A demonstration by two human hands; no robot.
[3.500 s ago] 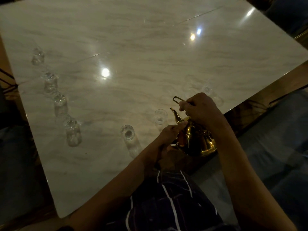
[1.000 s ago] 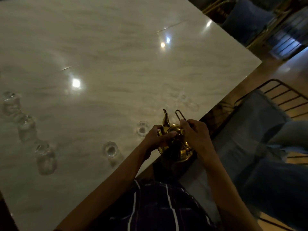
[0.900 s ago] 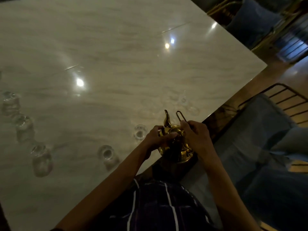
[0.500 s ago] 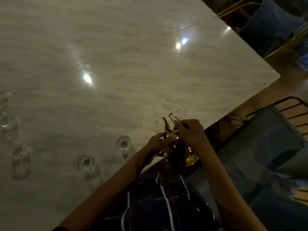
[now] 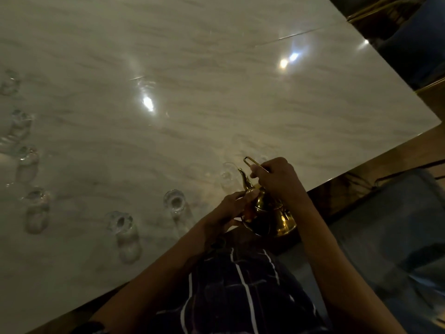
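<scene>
Low and right of centre in the frame, a polished gold teapot (image 5: 267,213) with a bulbous belly sits at the near edge of the table (image 5: 216,92), its curved spout (image 5: 244,178) pointing up-frame. The right hand (image 5: 277,179) is clenched round its thin wire handle (image 5: 250,161). The left hand (image 5: 228,208) lays nearly straight fingers against the pot's neck. A clear glass (image 5: 227,172) stands just beyond the spout, and two more (image 5: 174,201) (image 5: 120,221) stand left of it. A column of glasses (image 5: 35,196) runs up the left edge. The tabletop is glossy pale marble with lamp glints. A dark plaid garment (image 5: 240,285) fills the bottom centre.
</scene>
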